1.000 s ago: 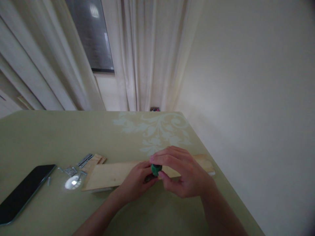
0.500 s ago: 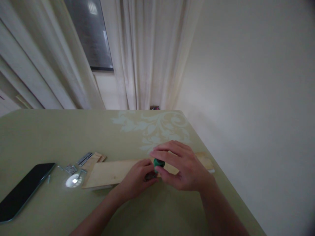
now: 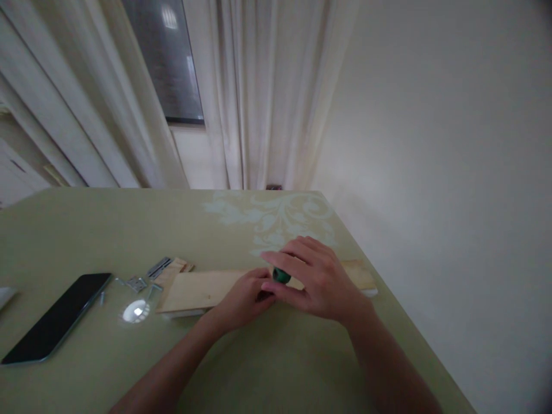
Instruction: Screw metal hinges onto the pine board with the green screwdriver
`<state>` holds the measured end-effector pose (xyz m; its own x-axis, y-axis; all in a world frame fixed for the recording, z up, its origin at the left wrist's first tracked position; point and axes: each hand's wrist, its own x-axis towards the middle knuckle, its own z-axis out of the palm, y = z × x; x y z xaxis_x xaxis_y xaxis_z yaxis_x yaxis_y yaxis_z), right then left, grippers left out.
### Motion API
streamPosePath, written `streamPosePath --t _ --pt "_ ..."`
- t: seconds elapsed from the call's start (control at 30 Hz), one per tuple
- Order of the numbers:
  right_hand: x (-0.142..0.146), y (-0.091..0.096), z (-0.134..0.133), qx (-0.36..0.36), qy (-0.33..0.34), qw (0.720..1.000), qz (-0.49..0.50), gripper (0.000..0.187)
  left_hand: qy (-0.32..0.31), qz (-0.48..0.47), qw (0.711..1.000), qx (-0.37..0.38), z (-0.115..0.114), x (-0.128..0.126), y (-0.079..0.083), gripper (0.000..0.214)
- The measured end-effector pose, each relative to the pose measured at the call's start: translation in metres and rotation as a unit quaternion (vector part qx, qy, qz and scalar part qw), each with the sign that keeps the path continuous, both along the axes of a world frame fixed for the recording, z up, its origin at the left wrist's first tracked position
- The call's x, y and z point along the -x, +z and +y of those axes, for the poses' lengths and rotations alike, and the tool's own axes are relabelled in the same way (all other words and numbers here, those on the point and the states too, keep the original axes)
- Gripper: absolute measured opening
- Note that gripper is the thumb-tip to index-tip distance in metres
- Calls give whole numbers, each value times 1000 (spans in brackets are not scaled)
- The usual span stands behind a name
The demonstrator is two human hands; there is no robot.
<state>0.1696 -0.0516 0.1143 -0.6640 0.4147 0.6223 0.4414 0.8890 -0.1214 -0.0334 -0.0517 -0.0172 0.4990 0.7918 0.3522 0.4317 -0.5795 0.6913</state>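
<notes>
A long pale wooden board [image 3: 202, 287] lies flat on the green table [image 3: 107, 230]. My right hand [image 3: 317, 282] is closed around a green-handled tool [image 3: 281, 275] that stands over the board's near edge. My left hand [image 3: 244, 296] is closed in a pinch just under the tool, on something small and dark that I cannot make out. Both hands touch each other above the board.
A black phone [image 3: 58, 316] lies at the left. Metal hinges [image 3: 157, 267] and loose screws [image 3: 138, 283] sit beside the board's left end, with a bright light spot near them. The table's right edge runs close to my right arm. Curtains hang behind.
The tool and both hands have shifted slightly up and right in view, my right hand settling lower over the handle. The camera has turned a little, so the phone sits further right.
</notes>
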Motion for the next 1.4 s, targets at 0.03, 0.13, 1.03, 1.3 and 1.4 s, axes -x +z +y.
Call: streamPosePath --t 0.03,0.13,1.03,1.3,1.4 --pt "0 1 -2 30 15 999 0 39 -7 0 1000 7 1 1 0 12" --pt "-3 5 -7 104 49 993 -23 56 -14 8 1000 26 2 1 -1 12" --pt "3 5 -6 84 -124 986 -72 35 -39 58 997 26 12 9 -5 10" --pt "-6 9 -6 160 -10 987 -5 41 -41 41 998 24 11 9 -9 10" --pt "-4 7 -1 130 5 991 -22 33 -40 48 998 33 10 9 -5 9"
